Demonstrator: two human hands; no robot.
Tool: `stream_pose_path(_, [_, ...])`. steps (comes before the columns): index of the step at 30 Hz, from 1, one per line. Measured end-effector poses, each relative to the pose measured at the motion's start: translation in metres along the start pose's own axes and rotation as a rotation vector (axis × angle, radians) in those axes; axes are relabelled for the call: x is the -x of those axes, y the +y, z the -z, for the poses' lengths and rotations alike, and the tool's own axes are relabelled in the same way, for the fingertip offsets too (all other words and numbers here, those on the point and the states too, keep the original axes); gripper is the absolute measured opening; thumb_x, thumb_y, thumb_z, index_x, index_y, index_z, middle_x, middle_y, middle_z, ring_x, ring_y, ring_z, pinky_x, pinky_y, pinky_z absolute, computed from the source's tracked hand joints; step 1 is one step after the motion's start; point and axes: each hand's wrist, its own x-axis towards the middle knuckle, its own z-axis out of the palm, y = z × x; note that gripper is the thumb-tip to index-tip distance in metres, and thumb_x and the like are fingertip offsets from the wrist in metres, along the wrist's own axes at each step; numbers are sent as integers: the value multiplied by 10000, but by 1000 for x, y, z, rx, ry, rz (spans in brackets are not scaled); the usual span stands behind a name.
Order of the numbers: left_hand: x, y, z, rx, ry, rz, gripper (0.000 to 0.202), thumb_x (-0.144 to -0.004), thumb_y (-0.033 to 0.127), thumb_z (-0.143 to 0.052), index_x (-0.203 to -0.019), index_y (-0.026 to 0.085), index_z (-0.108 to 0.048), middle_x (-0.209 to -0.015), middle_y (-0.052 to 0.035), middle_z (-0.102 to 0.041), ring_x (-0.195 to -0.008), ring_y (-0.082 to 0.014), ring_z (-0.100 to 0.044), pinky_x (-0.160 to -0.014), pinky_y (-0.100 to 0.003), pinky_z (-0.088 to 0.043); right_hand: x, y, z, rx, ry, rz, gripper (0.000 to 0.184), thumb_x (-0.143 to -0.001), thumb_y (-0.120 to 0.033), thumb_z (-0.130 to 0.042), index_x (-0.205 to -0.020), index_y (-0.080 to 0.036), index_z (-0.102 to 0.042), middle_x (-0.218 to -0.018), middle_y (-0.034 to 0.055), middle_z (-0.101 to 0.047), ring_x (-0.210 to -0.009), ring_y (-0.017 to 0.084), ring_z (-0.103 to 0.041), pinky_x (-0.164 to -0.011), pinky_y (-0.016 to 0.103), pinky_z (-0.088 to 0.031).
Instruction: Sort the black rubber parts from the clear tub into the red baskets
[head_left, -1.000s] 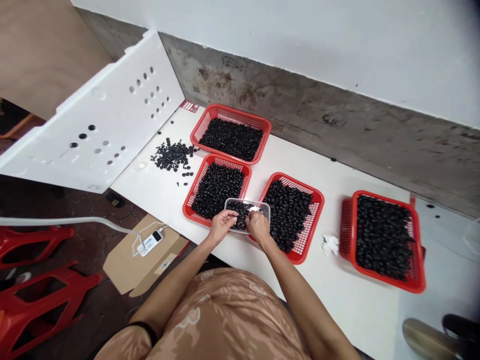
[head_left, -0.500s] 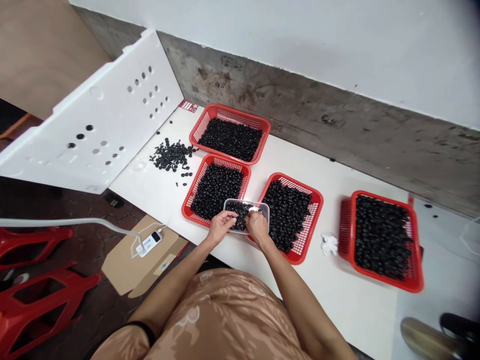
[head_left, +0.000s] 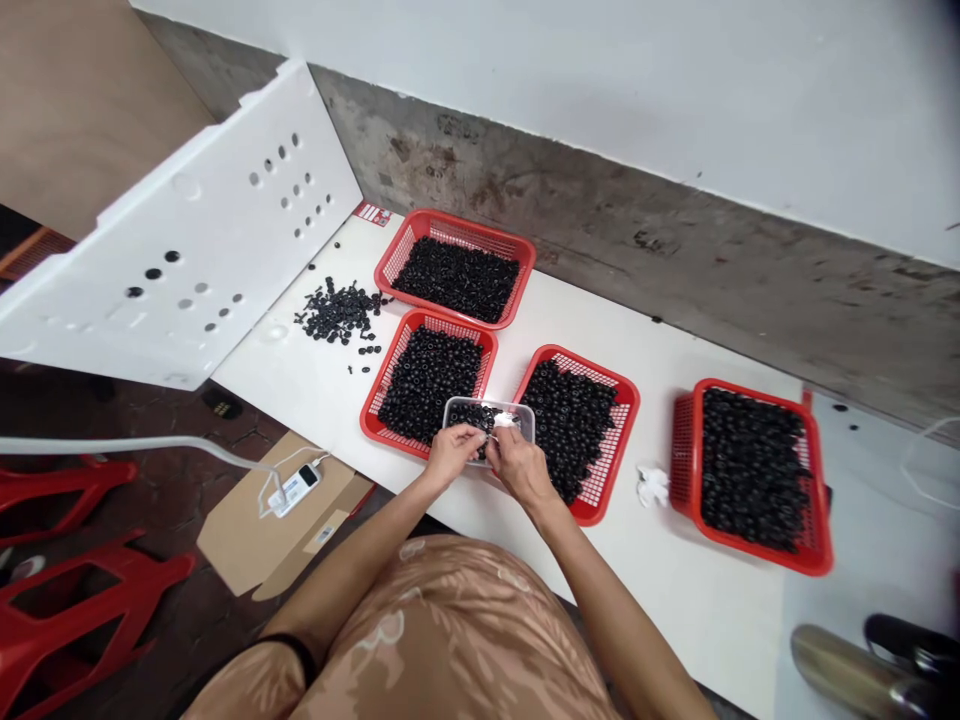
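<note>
My left hand point(head_left: 451, 455) and my right hand point(head_left: 519, 466) meet over the near edge of a clear plastic container point(head_left: 531, 425), which holds small black parts point(head_left: 469, 413). Both hands are closed, with fingertips pinched almost together. Whatever is between the fingers is too small to make out. Inside the container, just beyond my right fingers, lies a white scrap point(head_left: 505, 419). The container rests against a red basket point(head_left: 366, 418) of black ring-like pieces on its left. A second red basket point(head_left: 628, 400) of black round pieces stands to its right.
A red basket point(head_left: 529, 265) of small black parts stands at the back, with a loose black pile point(head_left: 339, 312) to its left. Farther right are crumpled white paper point(head_left: 652, 486) and another full basket point(head_left: 682, 450). A white perforated panel point(head_left: 187, 215) borders the table's left side.
My right hand has drawn back out of the container toward its near edge, uncovering more of the white scrap. My left hand has moved slightly right, closer to the right fingertips.
</note>
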Motion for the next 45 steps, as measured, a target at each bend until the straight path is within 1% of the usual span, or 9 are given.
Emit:
stream_pose_path(3, [3, 4, 0, -30, -12, -41, 228, -742, 355, -647, -799, 136, -680, -711, -25, -656, -565, -99, -552, -544, -206, -440, 5, 1, 8, -233, 40, -11, 236, -909, -276, -424, -929, -147, -621, -851, 75, -638, -679, 136, -575, -617, 215, -413])
stream_pose_path(7, [13, 16, 3, -246, 21, -249, 184, -798, 318, -601, -831, 158, -687, -789, -35, -647, -656, -116, -565, -631, -223, -457, 6, 1, 21, -619, -45, -240, 289, -924, -364, -406, -960, -175, -620, -770, 17, -652, -633, 125, -581, -647, 221, -437])
stream_pose_path(13, [25, 34, 2, -448, 24, -413, 194, -872, 302, -521, -877, 189, -679, -857, -34, -614, -686, -121, -556, -668, -242, -449, 3, -4, 26, -780, -139, -269, 356, -914, -446, -420, -791, -173, -613, -652, -9, -597, -598, 127, -535, -590, 219, -416])
stream_pose_path(19, [21, 26, 0, -198, -12, -184, 155, -823, 291, -567, -835, 158, -646, -786, -22, -621, -645, -118, -539, -627, -232, -428, 10, -5, 20, -641, 54, -111, 306, -928, -366, -417, -929, -176, -656, -857, 59, -662, -790, 162, -604, -771, 271, -464])
stream_pose_path(24, [21, 22, -4, -46, -135, 26, 165, -840, 291, -526, -790, 145, -586, -663, 13, -534, -532, -95, -440, -525, -219, -359, 16, -3, 18, -627, 17, -62, 305, -925, -369, -415, -967, -183, -653, -900, 85, -655, -840, 177, -598, -805, 295, -461])
stream_pose_path(32, [35, 35, -6, -757, 44, -623, 228, -941, 236, -375, -821, 176, -560, -846, -64, -543, -845, -185, -498, -803, -314, -403, 9, -17, 11, -1573, -161, -620, 411, -680, -549, -683, -756, -153, -604, -646, 7, -567, -466, 67, -381, -434, 199, -312])
stream_pose_path(36, [34, 35, -9, -571, 52, -470, 227, -942, 274, -388, -815, 186, -554, -837, -37, -546, -807, -161, -502, -773, -286, -399, 12, -20, 16, -1329, 2, -554, 343, -775, -509, -609, -799, -167, -616, -586, -17, -526, -490, 94, -414, -486, 225, -372])
stream_pose_path(41, [31, 34, -14, -158, -45, -143, 244, -908, 362, -444, -769, 180, -527, -675, 26, -486, -620, -114, -443, -592, -225, -367, 19, -19, 23, -738, 179, -173, 276, -903, -393, -448, -909, -197, -642, -924, 83, -654, -898, 194, -586, -868, 333, -443])
stream_pose_path(45, [38, 43, -12, -312, -6, -273, 233, -928, 344, -421, -802, 187, -538, -758, 5, -523, -722, -132, -480, -691, -248, -386, 17, -19, 27, -728, 115, -204, 285, -933, -387, -398, -924, -195, -608, -834, 43, -634, -759, 155, -579, -769, 276, -454])
